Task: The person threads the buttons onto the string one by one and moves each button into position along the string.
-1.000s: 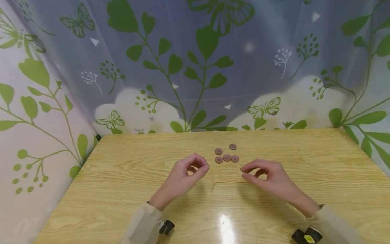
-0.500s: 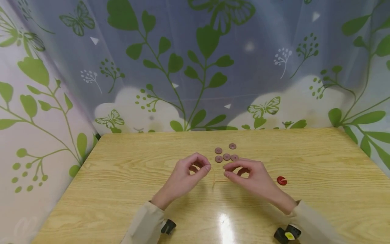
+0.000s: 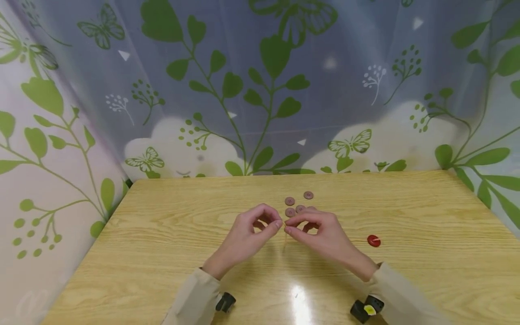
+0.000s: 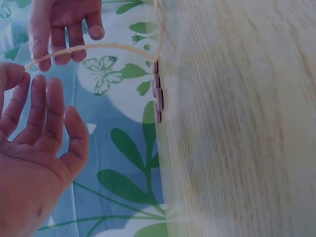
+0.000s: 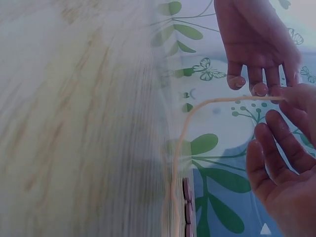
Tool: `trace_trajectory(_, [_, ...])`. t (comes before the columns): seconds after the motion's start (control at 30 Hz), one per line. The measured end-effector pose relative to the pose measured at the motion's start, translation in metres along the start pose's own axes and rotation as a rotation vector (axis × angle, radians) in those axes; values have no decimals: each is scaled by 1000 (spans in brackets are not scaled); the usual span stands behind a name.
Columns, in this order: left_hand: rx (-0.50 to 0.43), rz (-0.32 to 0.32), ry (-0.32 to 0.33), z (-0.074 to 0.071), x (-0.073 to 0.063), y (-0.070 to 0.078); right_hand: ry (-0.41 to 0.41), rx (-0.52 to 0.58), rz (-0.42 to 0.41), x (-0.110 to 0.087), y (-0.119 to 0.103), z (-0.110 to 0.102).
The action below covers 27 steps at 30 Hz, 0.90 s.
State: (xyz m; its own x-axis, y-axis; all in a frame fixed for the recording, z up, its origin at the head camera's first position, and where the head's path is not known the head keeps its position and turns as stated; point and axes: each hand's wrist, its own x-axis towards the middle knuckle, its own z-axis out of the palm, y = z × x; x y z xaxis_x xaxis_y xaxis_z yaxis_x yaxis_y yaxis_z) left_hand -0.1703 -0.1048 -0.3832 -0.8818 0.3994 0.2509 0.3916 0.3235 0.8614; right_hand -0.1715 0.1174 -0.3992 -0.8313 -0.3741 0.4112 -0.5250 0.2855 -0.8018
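In the head view my left hand pinches the end of a thin pale-yellow string between thumb and index finger. My right hand is beside it, index fingertip and thumb at the string close to the left fingertips. Whether they grip it I cannot tell. From the fingers the string hangs in a bend down to the table, also seen in the right wrist view. A red button lies right of my right hand, with string on it and a stretch of string leading left behind the wrist.
Several brown buttons lie on the wooden table just beyond my hands. The right hand partly covers one of them. A patterned curtain with leaves and butterflies rises behind the table's far edge.
My right hand has moved left, up to the left fingertips, uncovering the red button and partly covering a brown one. My left hand has stayed nearly in place with the string.
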Motion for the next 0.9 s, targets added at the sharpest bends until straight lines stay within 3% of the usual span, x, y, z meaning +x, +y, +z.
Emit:
trace_trajectory(0.27, [-8, -16, -6, 2, 0, 0, 12, 25, 30, 2, 2, 4])
trace_trajectory(0.57, [6, -27, -10, 3, 0, -1, -27, 226, 83, 2, -1, 1])
trace_trajectory(0.9, [31, -49, -24, 5, 3, -1, 7, 136, 132, -1, -1, -4])
